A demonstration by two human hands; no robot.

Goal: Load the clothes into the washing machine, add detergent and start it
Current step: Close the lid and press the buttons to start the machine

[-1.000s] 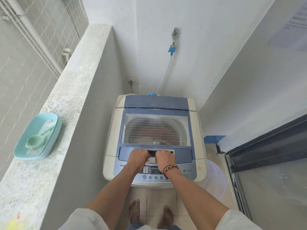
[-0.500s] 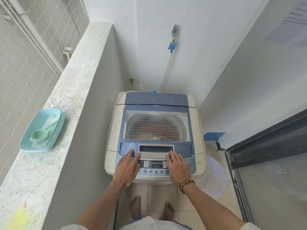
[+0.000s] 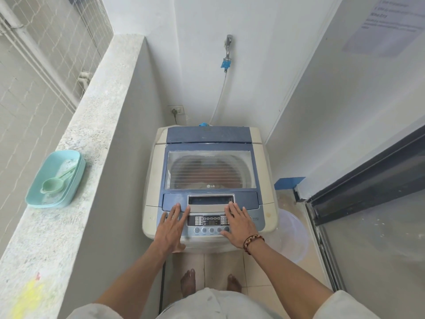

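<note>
Washing machine (image 3: 210, 180) at twelve o'clock has its lid down; both flat, empty hands, left hand (image 3: 171, 226) and right hand (image 3: 238, 223), flank the control panel (image 3: 210, 221), so one fingertip should press squarely.

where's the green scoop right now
In the head view the green scoop lies inside the teal tray on the stone ledge, to the left of the washing machine, apart from both hands.
</note>
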